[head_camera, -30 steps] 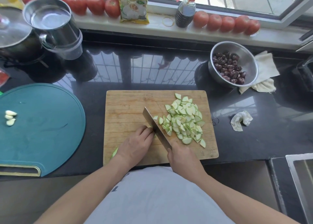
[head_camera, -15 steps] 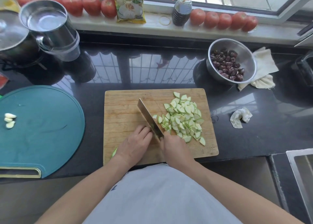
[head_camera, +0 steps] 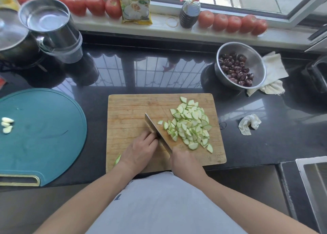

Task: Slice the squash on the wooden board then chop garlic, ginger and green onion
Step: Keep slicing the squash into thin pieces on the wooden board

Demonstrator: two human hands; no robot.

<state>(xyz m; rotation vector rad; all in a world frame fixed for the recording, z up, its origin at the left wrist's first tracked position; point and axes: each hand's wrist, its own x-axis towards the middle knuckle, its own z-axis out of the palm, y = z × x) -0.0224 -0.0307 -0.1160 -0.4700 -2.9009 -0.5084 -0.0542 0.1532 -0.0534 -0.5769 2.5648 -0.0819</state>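
A pile of pale green squash slices (head_camera: 191,124) lies on the right half of the wooden board (head_camera: 131,109). My right hand (head_camera: 185,163) grips the handle of a cleaver (head_camera: 155,129), whose blade runs diagonally along the left side of the pile. My left hand (head_camera: 139,150) presses down on the uncut squash piece (head_camera: 118,159), fingertips against the blade; only a green end shows by my wrist. Three peeled garlic cloves (head_camera: 7,124) lie on the round teal board (head_camera: 44,134) at the left.
A steel bowl of dried red dates (head_camera: 238,67) sits back right on a cloth (head_camera: 272,70). A crumpled scrap (head_camera: 249,124) lies right of the board. A steel pot (head_camera: 47,21) stands back left. Tomatoes (head_camera: 233,22), a yellow packet (head_camera: 136,5) and a spray bottle (head_camera: 189,12) line the sill. A sink edge (head_camera: 311,180) is at lower right.
The cleaver rose and came down again a little further left along the squash. Both hands stayed in place on the board, and the slice pile is much the same.
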